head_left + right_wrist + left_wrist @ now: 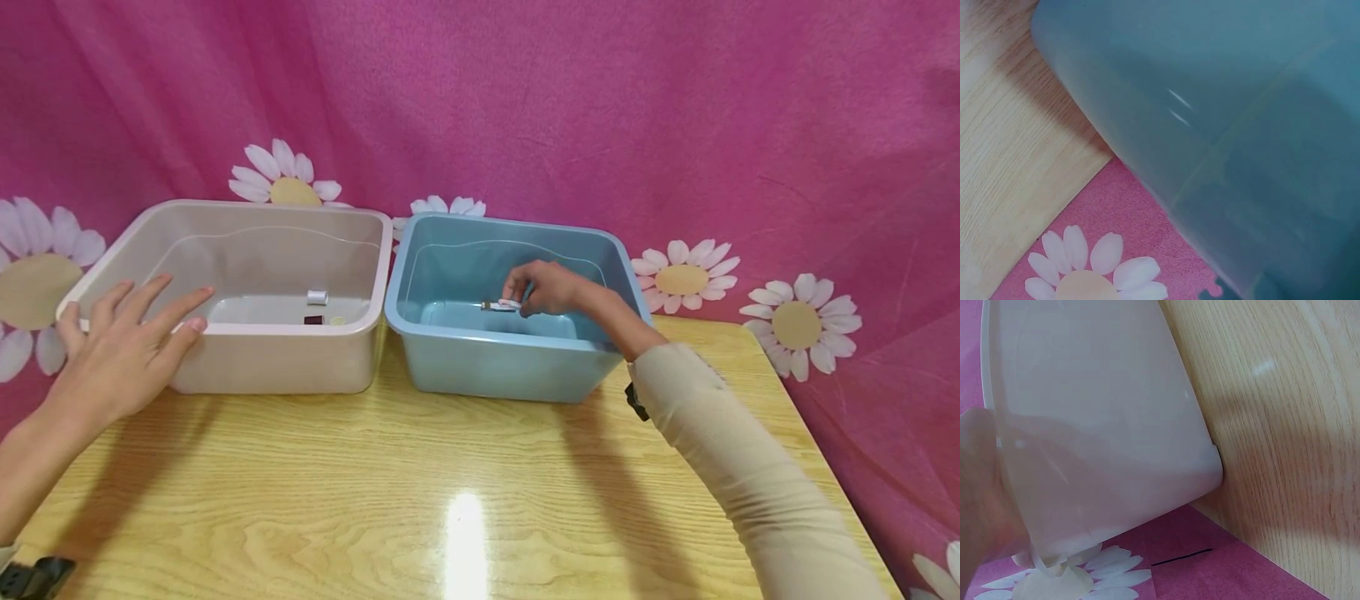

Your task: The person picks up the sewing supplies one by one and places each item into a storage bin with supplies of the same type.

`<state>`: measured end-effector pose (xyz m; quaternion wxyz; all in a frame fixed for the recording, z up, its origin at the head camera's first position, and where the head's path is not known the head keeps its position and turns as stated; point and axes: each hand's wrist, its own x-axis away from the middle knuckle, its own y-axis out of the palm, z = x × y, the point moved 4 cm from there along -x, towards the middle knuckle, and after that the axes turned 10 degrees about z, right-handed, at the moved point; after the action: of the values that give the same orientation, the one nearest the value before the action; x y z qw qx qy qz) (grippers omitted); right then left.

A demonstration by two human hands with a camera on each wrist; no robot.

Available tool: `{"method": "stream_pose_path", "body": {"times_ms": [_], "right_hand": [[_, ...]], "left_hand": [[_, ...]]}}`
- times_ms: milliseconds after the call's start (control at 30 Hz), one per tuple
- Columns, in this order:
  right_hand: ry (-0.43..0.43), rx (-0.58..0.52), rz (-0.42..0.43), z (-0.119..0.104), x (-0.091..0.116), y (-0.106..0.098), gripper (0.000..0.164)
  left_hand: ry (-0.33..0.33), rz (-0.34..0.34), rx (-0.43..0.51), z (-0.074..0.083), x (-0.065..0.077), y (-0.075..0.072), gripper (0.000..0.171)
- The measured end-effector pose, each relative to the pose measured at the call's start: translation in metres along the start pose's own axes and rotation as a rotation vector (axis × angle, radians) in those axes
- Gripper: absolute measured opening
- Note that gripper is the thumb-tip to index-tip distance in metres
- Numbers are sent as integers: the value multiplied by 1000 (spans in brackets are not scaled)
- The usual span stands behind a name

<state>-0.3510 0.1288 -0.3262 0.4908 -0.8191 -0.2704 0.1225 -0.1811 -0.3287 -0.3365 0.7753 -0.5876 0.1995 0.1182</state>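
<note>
My left hand (123,354) rests on the near left rim of the beige plastic bin (277,358), fingers spread. In the left wrist view the hand (988,494) touches that bin's rim. Inside the beige bin lie a white cylinder (317,297), a small dark red block (313,320) and a pale yellowish round thing (337,321), partly cut off by the front rim. My right hand (551,290) reaches into the blue plastic bin (510,367). Its thumb and fingers pinch a small white stick with a brownish end (498,306); its exact kind is unclear. The right wrist view hides this hand.
Both bins stand side by side on a wood-grain table (330,500), close together at their rims. Behind them hangs a pink cloth (525,100) with white daisies. The table's right edge slants past my right sleeve (735,450).
</note>
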Motion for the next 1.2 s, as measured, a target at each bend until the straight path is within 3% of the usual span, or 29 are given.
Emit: {"method": "stream_pose_path", "body": {"times_ms": [500,1200], "right_hand": [[63,51,-42,1,-4,11,25],[62,85,-41,2,-9,13,23]], "left_hand": [[-5,-1,-6,0,2,0,50],[-1,4,1,0,1,0,51]]}}
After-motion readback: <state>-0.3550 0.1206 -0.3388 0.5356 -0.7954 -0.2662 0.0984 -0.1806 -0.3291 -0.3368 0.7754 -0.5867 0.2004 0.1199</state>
